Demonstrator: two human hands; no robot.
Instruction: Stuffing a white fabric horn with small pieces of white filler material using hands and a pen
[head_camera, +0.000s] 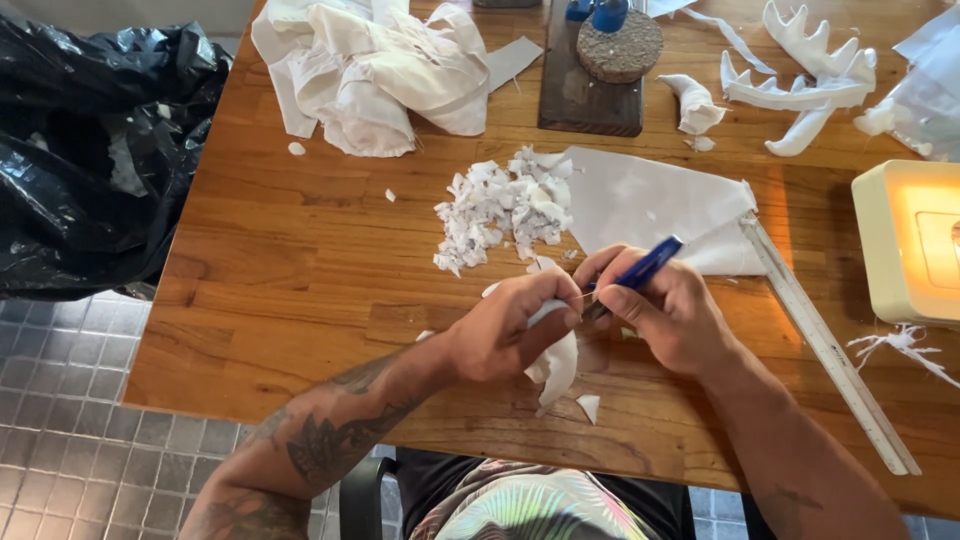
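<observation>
- Gripping a blue-handled knife (640, 271) like a pen, our right hand (668, 315) is closed round its handle; the blade end meets the white piece (556, 365) near the table's front edge
- Our left hand (510, 325) is pinched shut on that white piece, thumb and fingers over its upper part; the lower part hangs free below the palm, above a small white chip (589, 406)
- We judge the piece light, thin and stiff, likely brittle at its edges; it is best held close to the cut, as it is now
- Just beyond the hands lies a heap of white scraps (502, 208), touching a flat white sheet (650, 205); a metal ruler (825, 345) runs aslant to the right of it
- Farther out on the wooden table (290, 270): crumpled white cloth (375, 65), a cork disc (620, 45) on a dark board, white branching shapes (800, 85); a cream box with a glowing orange top (905, 240) sits at the right edge; we see no labels
- A black plastic bag (90, 150) stands left of the table
</observation>
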